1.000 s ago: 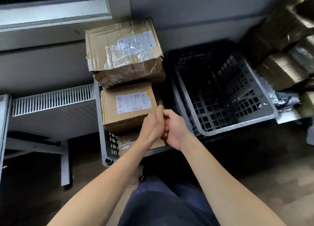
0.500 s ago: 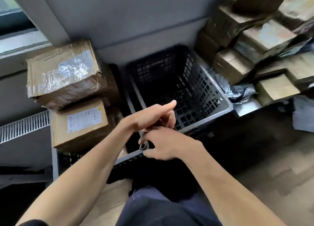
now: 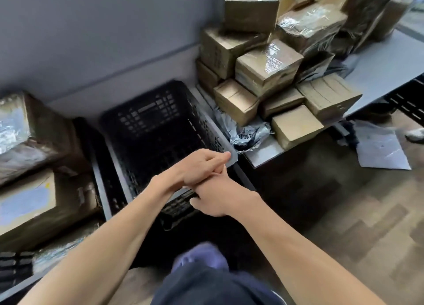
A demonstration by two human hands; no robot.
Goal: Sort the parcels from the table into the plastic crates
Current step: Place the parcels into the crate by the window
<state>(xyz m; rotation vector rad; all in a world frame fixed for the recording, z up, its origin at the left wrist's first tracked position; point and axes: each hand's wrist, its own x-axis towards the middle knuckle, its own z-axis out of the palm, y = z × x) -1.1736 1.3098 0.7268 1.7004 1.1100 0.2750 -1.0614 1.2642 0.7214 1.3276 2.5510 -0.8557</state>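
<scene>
Both hands meet above the near rim of the dark grey perforated plastic crate (image 3: 158, 121). The left hand (image 3: 199, 167), fingers nearly straight, lies across the fingers of the right hand (image 3: 220, 201). These are hidden, so whether the right hand holds anything cannot be told. Brown cardboard parcels (image 3: 268, 63) stand stacked on the grey counter (image 3: 387, 66), just right of the crate.

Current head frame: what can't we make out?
All head view.
1. Right hand: fingers covered by left hand; whether either holds anything is unclear.
2. Middle crate: floor too dark to see.
3. Labels on the parcels: blurred, unreadable.
4. Left crate: cut by left edge, covered by boxes.
</scene>
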